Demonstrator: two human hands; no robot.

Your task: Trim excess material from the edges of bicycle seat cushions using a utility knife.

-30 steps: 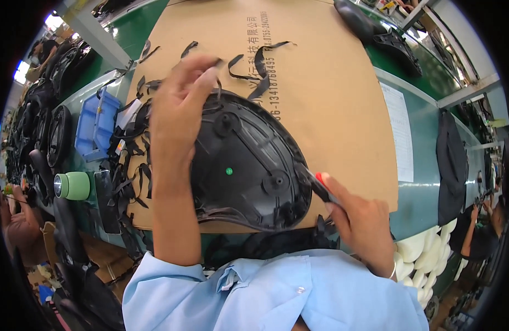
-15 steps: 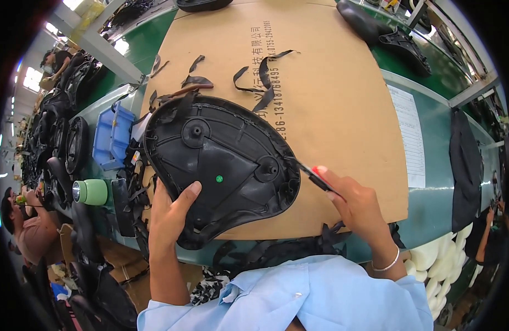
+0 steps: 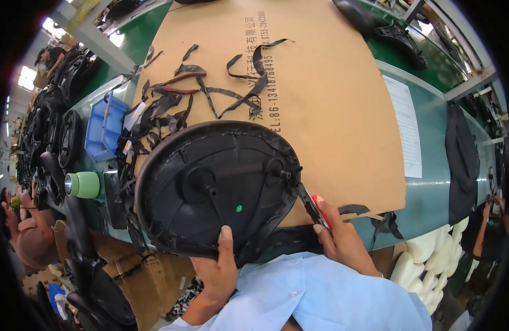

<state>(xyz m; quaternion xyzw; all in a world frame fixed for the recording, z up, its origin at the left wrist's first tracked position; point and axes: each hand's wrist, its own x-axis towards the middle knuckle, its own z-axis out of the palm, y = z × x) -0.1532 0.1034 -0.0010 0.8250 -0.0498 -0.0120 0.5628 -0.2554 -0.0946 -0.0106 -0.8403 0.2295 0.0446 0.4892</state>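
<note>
Head view: rounded black plastic shell [image 3: 232, 171] in your pinching left hand [image 3: 217, 271], red-and-black metal tool [image 3: 313, 209] in your curled right hand [image 3: 343, 243].

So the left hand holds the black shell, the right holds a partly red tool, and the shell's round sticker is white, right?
Not quite: the round sticker is green, not white, as the head view shows. The left hand does hold the black shell, and the right hand the partly red tool.

This is a factory workshop, shown by green workbenches [image 3: 428, 204], heaped black moulded parts [image 3: 70, 138] and co-workers [image 3: 36, 243].
</note>
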